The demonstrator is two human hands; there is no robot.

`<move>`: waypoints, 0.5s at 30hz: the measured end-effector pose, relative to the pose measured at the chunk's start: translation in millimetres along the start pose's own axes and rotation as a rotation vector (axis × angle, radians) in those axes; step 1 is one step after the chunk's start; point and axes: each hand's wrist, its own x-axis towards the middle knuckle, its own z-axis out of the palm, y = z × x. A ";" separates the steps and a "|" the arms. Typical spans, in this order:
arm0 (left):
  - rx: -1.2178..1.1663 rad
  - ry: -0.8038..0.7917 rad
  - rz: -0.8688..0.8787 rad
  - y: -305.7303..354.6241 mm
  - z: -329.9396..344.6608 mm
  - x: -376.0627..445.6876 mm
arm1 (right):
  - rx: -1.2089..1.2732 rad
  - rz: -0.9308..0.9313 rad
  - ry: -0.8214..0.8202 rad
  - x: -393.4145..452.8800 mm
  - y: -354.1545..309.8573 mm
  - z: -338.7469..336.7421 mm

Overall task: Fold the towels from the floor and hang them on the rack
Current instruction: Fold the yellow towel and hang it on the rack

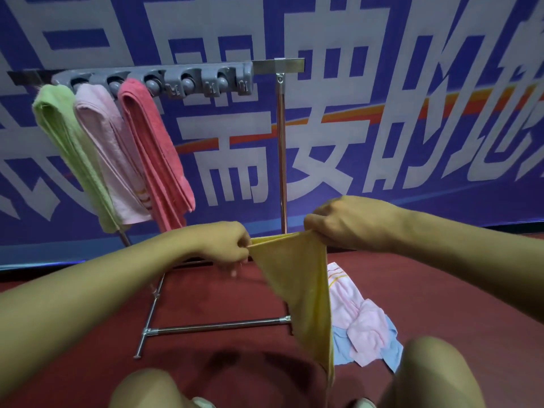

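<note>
Both my arms reach forward, forearms converging at the yellow towel [297,278]. My left hand [226,245] pinches its left top corner, fingers curled, knuckles up. My right hand [350,222] grips its right top corner from above, slightly higher. My knees are bent below the towel.

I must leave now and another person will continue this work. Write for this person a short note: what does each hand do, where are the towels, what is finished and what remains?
Left hand pinches one top corner of the yellow towel; right hand grips the other top corner. The towel hangs between them in the air, not yet folded fully.
Done: green towel, light pink towel and red towel hang folded at the left end of the rack.
Left: finish folding the yellow one and hang it on a free holder to the right. Then the pink towel and blue towel, heaped on the floor by the rack's foot.
</note>
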 end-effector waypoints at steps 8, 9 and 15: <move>-0.627 0.296 -0.189 21.1 -9.5 2.8 | 0.045 -0.007 -0.011 -8.3 -60.5 11.3; -0.587 0.339 -0.190 22.9 -7.9 5.7 | 0.059 0.025 -0.030 -5.6 -65.9 14.6; -0.687 0.540 -0.238 22.1 -6.9 11.0 | 0.266 0.175 -0.061 8.6 -86.8 25.2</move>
